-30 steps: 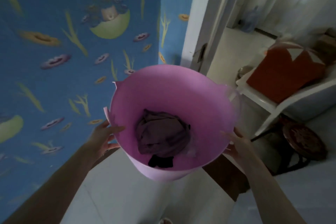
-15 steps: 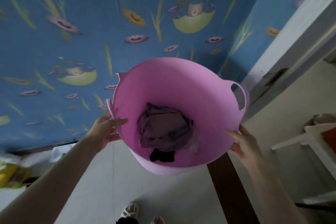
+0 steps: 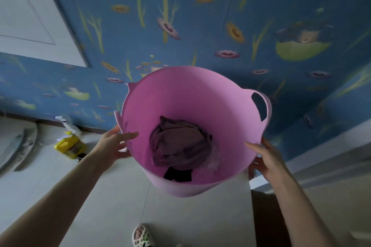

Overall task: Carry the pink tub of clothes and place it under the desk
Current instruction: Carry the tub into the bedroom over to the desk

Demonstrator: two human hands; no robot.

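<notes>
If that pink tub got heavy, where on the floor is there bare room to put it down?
Bare pale floor lies below the round pink plastic tub, between both forearms and ahead of the sandalled foot. The left is crowded: a yellow packet lies by the blue flowered wall.

I see a pink tub (image 3: 180, 94), plain inside and out. In it lies a bundle of dull purple cloth (image 3: 178, 142) with a black piece (image 3: 177, 174) at its near edge. The wall (image 3: 200, 26) is blue, patterned with yellow and purple flowers and green stems. On the pale grey floor (image 3: 100, 206) sits a yellow box (image 3: 69, 144).
</notes>
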